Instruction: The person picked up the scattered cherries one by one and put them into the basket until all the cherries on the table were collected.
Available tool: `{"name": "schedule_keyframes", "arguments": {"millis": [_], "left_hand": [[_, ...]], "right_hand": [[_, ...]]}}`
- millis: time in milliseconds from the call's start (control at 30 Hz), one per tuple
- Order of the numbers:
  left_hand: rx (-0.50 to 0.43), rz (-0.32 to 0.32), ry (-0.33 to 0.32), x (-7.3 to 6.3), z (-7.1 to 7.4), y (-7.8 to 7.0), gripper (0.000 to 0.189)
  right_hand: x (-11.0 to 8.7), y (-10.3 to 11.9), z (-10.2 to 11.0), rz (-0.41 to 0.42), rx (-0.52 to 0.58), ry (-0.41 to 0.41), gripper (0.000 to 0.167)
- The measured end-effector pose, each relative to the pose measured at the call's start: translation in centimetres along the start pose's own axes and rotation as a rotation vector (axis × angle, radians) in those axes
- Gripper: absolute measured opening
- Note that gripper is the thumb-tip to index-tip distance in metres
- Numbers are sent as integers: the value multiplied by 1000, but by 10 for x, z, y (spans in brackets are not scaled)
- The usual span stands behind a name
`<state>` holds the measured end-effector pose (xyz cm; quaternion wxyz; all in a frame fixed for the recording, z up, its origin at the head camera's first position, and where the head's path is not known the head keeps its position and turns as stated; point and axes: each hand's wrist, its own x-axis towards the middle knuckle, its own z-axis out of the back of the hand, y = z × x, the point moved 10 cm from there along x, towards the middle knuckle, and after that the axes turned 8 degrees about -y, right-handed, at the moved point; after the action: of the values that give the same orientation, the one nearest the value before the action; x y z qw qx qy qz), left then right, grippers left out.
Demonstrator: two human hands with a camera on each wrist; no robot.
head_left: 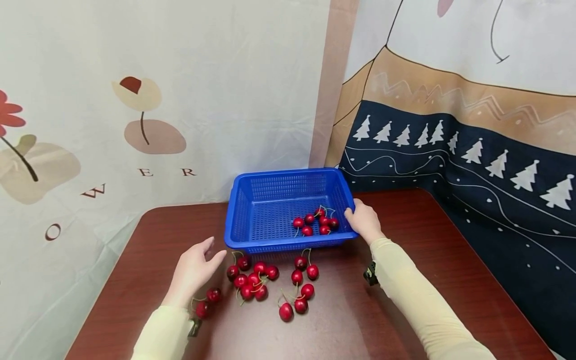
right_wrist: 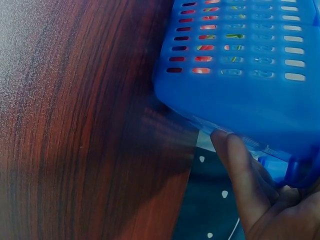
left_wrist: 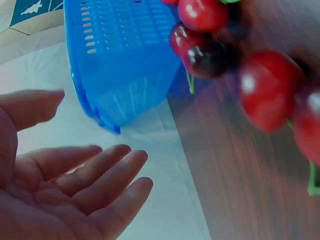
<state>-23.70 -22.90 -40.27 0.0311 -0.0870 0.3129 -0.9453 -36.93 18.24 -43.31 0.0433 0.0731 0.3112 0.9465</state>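
A blue plastic basket [head_left: 279, 247] with slotted walls is at the back of the table, several red cherries [head_left: 309, 219] in its right part. My right hand [head_left: 364, 220] grips the basket's right rim, thumb on top; in the right wrist view its fingers [right_wrist: 240, 165] reach beneath the basket. Off the basket's front left corner, my left hand [head_left: 195, 270] is held with fingers spread and nothing in it. The left wrist view shows its palm [left_wrist: 45, 205] beside the basket's end wall. Just in front of the basket lies a cluster of cherries [head_left: 253, 279].
More stemmed cherries [head_left: 301, 305] lie in the middle of the brown table [head_left: 351, 325]. A pair of cherries [head_left: 202, 309] sits by my left wrist. Behind the table hangs a pale printed cloth [head_left: 252, 100], and a dark tree-patterned cloth [head_left: 477, 200] hangs on the right.
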Motion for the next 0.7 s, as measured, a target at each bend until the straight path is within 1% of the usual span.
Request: {"name": "schedule_keyframes", "arguments": {"millis": [167,333,467,700], "left_hand": [[70,-75,12,-12,5,8,60],[99,-161,32,-22,6,18,49],[116,-219,51,-26,4,27,43],[170,-292,88,-35,-6,40,43]], "right_hand": [[0,0,1,3,-10,-7,47],[-1,0,2,-2,-17,-6,47],[-1,1,1,-5,-20,-4,48],[0,0,1,-5,-26,-15,48]]}}
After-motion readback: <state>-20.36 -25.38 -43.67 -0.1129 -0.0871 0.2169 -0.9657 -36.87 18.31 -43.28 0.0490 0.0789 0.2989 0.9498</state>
